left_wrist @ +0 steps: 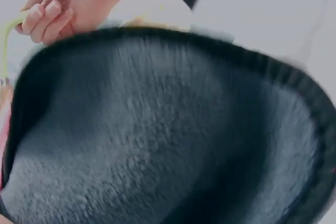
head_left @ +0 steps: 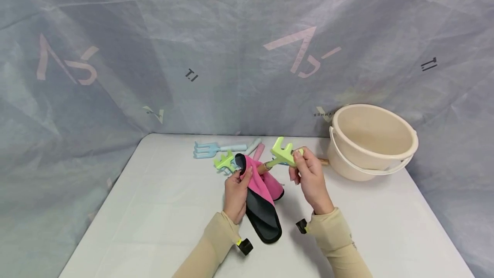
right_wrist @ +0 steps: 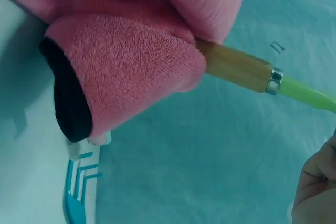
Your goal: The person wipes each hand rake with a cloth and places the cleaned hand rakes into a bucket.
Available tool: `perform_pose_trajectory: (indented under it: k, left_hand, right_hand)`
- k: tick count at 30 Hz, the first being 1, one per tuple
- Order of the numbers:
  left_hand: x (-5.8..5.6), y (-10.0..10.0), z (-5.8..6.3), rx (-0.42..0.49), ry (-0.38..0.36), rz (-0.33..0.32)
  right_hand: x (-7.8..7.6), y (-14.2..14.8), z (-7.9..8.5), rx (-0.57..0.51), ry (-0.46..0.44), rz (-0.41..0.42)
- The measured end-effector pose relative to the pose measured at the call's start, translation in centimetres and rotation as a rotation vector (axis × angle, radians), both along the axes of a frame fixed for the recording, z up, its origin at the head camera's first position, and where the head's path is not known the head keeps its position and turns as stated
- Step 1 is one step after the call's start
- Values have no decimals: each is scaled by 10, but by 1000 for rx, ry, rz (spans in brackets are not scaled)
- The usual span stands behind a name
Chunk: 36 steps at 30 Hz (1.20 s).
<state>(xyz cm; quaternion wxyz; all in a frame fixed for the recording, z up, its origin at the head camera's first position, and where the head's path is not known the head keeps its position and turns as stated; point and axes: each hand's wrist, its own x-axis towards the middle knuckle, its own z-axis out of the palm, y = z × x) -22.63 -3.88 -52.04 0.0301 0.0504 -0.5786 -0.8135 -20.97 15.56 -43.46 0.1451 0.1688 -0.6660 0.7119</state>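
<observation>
My left hand [head_left: 235,194] grips a pink cloth [head_left: 266,188] with a grey reverse and black edging, one grey end hanging down towards me. The cloth is folded around the wooden handle [right_wrist: 236,66] of a small hand rake, whose metal collar and green neck stick out. My right hand [head_left: 311,179] pinches the rake's light green head [head_left: 283,153] between thumb and fingers, just above the table. Much of the left wrist view is filled by the cloth's grey, fleecy side, with the right hand at upper left.
Behind the hands lie a light blue hand fork [head_left: 208,149], another green rake [head_left: 225,161], and a pink handle [head_left: 259,151]. A cream bucket [head_left: 345,151] with its white carrying handle lowered stands at the back right. Grey sheeting [head_left: 231,76] hangs behind the white table [head_left: 154,209].
</observation>
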Motion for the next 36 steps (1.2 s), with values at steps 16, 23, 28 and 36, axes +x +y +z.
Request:
perform_pose_trajectory:
  k: [16,23,28,36]
  left_hand:
    - [-3,-8,15,80,142,304]
    - [-4,-18,23,195,71,-64]
    - [8,-17,26,227,39,-618]
    - [18,-23,31,86,91,-955]
  right_hand:
    - [-11,18,-5,-354,-57,82]
    - [-10,31,-1,-548,35,391]
    - [-11,33,-3,-541,109,567]
    - [-16,42,-6,-335,-43,595]
